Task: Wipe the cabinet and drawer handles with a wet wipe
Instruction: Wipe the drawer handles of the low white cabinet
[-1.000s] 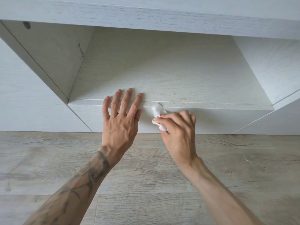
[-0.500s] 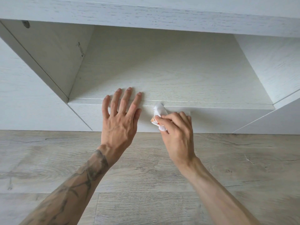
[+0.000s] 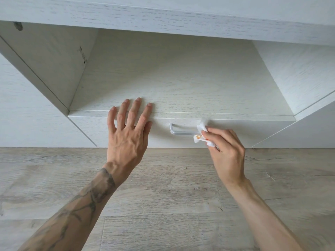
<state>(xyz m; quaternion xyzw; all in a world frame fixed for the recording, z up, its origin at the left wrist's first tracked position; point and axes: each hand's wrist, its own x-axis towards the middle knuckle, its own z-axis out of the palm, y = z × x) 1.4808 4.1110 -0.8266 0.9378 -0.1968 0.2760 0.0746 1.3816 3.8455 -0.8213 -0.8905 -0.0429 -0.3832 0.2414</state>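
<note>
Wooden floor (image 3: 163, 196) below; left hand (image 3: 126, 142) splayed flat on drawer (image 3: 235, 137), right hand (image 3: 228, 153) pinching wipe (image 3: 202, 126) on handle (image 3: 181, 133) beside its fingertips.

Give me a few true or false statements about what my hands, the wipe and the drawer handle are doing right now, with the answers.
1. The left hand lies flat against the drawer, fingers spread. True.
2. The wipe is at the right end of the handle. True.
3. The left hand holds the wipe. False: the right hand pinches it.
4. The handle is black. False: it is a silver bar.
5. The wipe is plain white all over. False: it shows orange marks near the fingertips.
</note>
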